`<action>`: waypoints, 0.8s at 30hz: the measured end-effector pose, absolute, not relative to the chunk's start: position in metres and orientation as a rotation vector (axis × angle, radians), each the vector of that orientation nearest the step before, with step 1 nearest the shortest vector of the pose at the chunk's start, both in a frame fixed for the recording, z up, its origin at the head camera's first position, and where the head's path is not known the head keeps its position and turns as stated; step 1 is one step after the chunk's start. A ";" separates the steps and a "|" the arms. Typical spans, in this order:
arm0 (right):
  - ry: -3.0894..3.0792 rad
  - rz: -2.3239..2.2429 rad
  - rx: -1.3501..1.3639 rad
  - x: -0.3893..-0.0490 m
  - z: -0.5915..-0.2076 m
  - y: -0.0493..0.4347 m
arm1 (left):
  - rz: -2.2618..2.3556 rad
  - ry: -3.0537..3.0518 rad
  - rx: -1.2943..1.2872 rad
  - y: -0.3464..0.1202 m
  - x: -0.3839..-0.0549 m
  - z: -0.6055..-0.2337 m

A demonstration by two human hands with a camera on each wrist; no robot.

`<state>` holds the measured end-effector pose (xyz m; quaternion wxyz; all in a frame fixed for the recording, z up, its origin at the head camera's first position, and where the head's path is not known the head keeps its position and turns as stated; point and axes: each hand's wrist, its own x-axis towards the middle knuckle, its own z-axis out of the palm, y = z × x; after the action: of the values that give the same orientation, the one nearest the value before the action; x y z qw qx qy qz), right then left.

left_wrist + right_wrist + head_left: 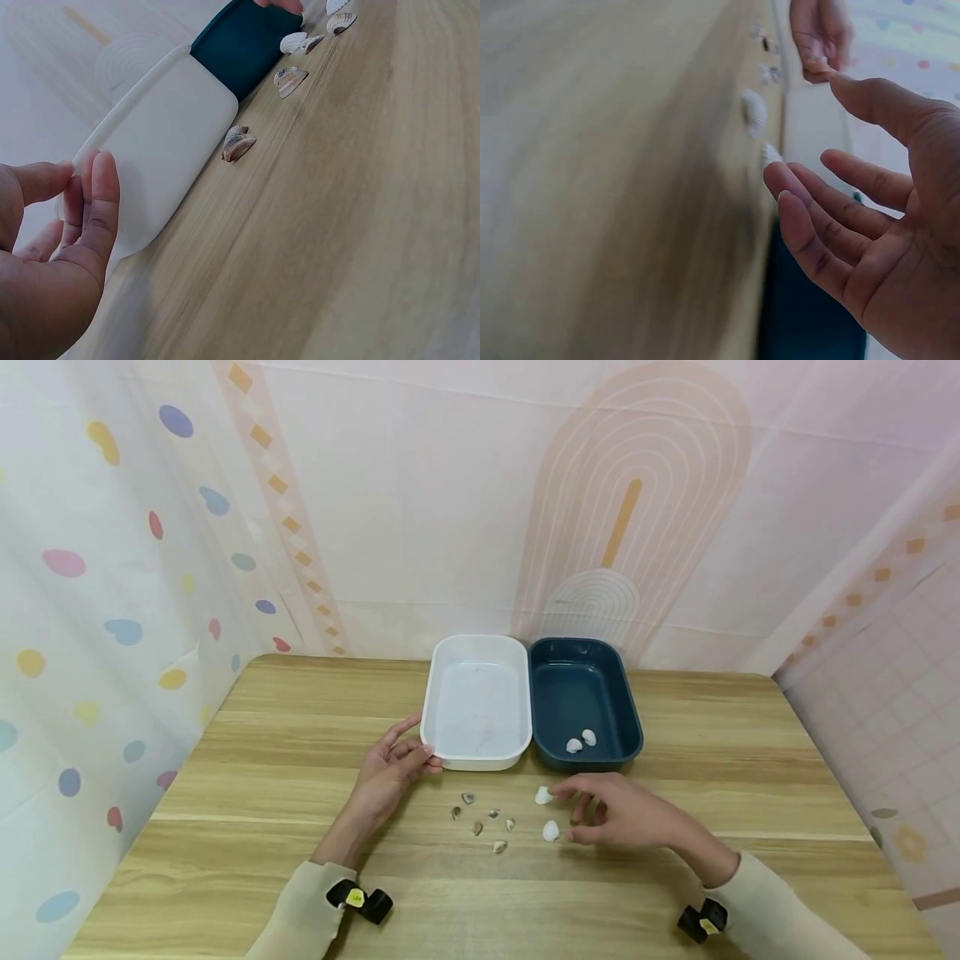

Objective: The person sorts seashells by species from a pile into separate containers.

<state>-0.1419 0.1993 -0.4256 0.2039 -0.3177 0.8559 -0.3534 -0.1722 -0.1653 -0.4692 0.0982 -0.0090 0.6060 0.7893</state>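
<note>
My left hand [386,777] holds the white tray [480,758] at its near left corner, thumb at the rim; in the left wrist view the fingers [101,202] curve beside the tray wall. Two white seashells lie on the table by my right hand [626,810]: a farther seashell [543,795] at the index fingertip and a nearer seashell [551,831] close to the thumb. The right hand's fingers [802,225] are loosely bent and spread, with nothing between them and the thumb. Several small brown seashells [477,828] lie scattered between the hands.
A dark teal tray [630,727] stands against the white tray's right side, with two white seashells [581,741] near its front end. Behind both trays a patterned curtain [420,527] hangs at the back edge of the wooden table [450,910].
</note>
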 end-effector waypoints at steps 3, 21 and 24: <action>2.383 -0.978 -0.886 -0.142 -0.433 0.197 | 2.338 1.792 -0.032 -0.165 -0.172 -0.469; 2.489 -0.981 -0.884 -0.138 -0.458 0.183 | 2.336 1.796 -0.020 -0.166 -0.171 -0.471; 2.512 -0.975 -0.878 -0.137 -0.459 0.182 | 2.332 1.800 -0.013 -0.167 -0.171 -0.471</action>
<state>-0.1374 0.1818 -0.4593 0.1533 -0.3063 0.8759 -0.3399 -0.1715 -0.1666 -0.4710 0.0977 -0.0042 0.6081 0.7878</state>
